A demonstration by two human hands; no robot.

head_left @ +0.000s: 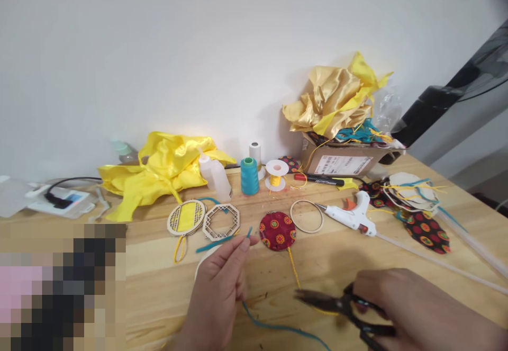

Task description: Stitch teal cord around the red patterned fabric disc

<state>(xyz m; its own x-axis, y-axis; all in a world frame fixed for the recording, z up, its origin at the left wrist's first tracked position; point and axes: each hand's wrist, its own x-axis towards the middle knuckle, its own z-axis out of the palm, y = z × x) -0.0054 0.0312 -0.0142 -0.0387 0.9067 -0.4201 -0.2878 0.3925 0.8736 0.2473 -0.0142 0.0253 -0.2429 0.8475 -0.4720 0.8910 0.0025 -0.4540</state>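
My left hand pinches a teal cord between thumb and forefinger. A short end sticks up past the fingertips, and the rest trails down across the table. Black-handled scissors are in my right hand, with the blades pointing left, apart from the teal cord. Beyond the hands lies a dark red patterned fabric disc with a yellow cord running toward the scissors. An octagonal wooden frame and a round wooden frame with yellow fabric sit left of it. A white rounded edge shows partly behind my left hand.
A white glue gun and a thin wooden ring lie right of the disc. Behind stand a teal thread cone, a yellow thread spool and plastic bottles. A fabric-filled cardboard box and yellow cloth flank them.
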